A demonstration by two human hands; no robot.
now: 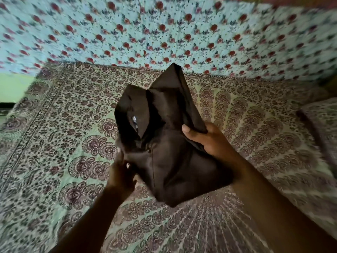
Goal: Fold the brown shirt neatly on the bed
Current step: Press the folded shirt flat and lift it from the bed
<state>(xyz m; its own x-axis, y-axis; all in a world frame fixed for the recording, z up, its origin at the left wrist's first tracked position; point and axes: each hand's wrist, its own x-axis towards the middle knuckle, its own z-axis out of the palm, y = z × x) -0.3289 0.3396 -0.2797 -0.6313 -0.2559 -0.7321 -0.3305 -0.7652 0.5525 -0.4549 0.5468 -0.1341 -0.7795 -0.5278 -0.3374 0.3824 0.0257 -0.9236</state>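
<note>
The brown shirt (164,143) is bunched and partly folded, held up a little above the middle of the bed (246,125). Its collar and a small label show at the upper left, and one corner sticks up at the top. My left hand (120,172) pinches the shirt's left edge from below. My right hand (209,139) grips the right side, thumb on top of the cloth and fingers hidden behind it. The shirt's lower end hangs down towards the bedsheet.
The bed carries a green sheet with a dark floral print. A light blue cloth with red roses (164,30) covers the wall behind. A pillow in matching print (322,125) lies at the right edge. A green wall (14,86) shows at the left.
</note>
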